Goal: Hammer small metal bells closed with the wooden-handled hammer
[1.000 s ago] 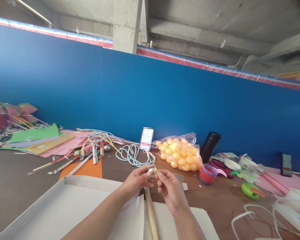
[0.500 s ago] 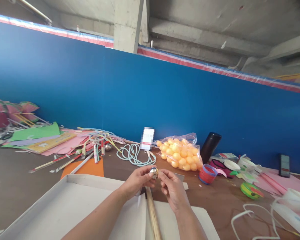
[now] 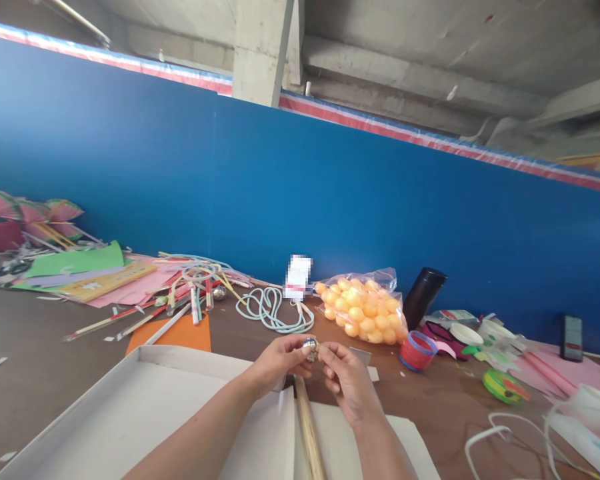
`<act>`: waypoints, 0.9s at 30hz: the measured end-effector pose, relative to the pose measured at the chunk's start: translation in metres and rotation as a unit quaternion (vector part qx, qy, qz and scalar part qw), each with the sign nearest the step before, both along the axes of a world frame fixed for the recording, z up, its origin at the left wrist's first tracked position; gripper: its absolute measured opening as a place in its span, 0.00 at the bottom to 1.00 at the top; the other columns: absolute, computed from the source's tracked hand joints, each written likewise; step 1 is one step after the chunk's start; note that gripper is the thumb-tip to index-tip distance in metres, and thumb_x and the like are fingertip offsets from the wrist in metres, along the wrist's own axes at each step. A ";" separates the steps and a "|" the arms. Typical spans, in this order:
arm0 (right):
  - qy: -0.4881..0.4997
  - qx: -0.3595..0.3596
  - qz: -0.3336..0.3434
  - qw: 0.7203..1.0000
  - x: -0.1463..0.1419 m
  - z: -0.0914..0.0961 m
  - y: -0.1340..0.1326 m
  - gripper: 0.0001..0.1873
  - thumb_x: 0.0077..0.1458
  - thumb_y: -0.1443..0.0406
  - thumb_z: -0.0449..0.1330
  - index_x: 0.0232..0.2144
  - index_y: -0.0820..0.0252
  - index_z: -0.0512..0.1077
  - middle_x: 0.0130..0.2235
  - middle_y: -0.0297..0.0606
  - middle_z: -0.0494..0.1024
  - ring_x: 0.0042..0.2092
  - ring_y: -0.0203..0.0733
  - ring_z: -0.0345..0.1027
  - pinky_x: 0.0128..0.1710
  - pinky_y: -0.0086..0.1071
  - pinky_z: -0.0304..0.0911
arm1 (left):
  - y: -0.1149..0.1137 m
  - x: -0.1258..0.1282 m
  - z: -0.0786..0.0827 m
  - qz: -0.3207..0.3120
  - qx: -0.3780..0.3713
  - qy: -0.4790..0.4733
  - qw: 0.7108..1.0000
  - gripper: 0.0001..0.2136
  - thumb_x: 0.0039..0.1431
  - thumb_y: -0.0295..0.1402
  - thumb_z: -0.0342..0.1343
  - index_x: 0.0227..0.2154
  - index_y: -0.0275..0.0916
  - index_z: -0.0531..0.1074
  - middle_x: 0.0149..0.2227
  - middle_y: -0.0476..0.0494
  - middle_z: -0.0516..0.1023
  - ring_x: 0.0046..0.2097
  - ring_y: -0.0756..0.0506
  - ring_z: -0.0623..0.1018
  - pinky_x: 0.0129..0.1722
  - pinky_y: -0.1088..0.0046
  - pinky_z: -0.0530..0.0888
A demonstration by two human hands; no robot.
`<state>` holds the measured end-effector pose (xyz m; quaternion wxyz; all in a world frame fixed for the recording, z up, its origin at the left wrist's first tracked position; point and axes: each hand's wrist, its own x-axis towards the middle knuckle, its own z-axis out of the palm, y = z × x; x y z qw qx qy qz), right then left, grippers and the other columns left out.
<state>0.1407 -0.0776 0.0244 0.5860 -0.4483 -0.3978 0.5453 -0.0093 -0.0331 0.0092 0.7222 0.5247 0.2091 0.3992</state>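
Observation:
My left hand (image 3: 283, 360) is closed, its thumb and fingers pinching a small shiny silver ball (image 3: 310, 347) that looks like a bell. Right beside it, my right hand (image 3: 347, 377) is pinched at the ball's right edge; a tiny yellowish bit shows at the fingertips, too small to name. Below both hands a wooden stick (image 3: 309, 430) lies lengthwise along the side of a shallow white box (image 3: 190, 407) and over a pale sheet (image 3: 400, 443).
Behind the hands lie a coiled light-blue cord (image 3: 275, 313) and a clear bag of orange balls (image 3: 363, 310). A black bottle (image 3: 425, 297), a red-and-blue tape roll (image 3: 417, 351) and a green round case (image 3: 504, 387) are rightward. Coloured paper (image 3: 75, 260) covers the left.
The view has shifted slightly, so the table things sit a little further right. Both hands keep their pinch at the silver ball, with hardly any change.

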 end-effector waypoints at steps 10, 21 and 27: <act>0.047 -0.022 0.024 0.998 0.002 0.002 -0.001 0.09 0.44 0.63 0.64 0.26 0.64 0.71 0.24 0.30 0.62 0.21 0.24 0.48 0.14 0.17 0.40 | -0.001 0.000 0.002 -0.001 -0.013 0.006 1.000 0.20 0.48 0.38 0.58 0.45 0.36 0.70 0.33 0.42 0.72 0.31 0.50 0.73 0.34 0.69 0.71; 0.069 -0.023 0.026 0.997 0.001 0.004 -0.003 0.09 0.43 0.63 0.65 0.25 0.64 0.70 0.25 0.30 0.64 0.21 0.24 0.49 0.14 0.18 0.42 | -0.002 0.000 0.004 -0.001 -0.022 0.000 1.000 0.20 0.47 0.38 0.59 0.43 0.35 0.71 0.32 0.42 0.72 0.30 0.50 0.73 0.33 0.69 0.71; 0.072 -0.029 0.016 0.997 0.000 0.006 -0.003 0.10 0.40 0.63 0.66 0.24 0.63 0.70 0.24 0.30 0.64 0.20 0.25 0.49 0.14 0.20 0.42 | -0.001 -0.001 0.004 -0.005 -0.017 -0.001 1.000 0.19 0.47 0.38 0.59 0.42 0.35 0.71 0.33 0.41 0.73 0.31 0.50 0.73 0.34 0.69 0.71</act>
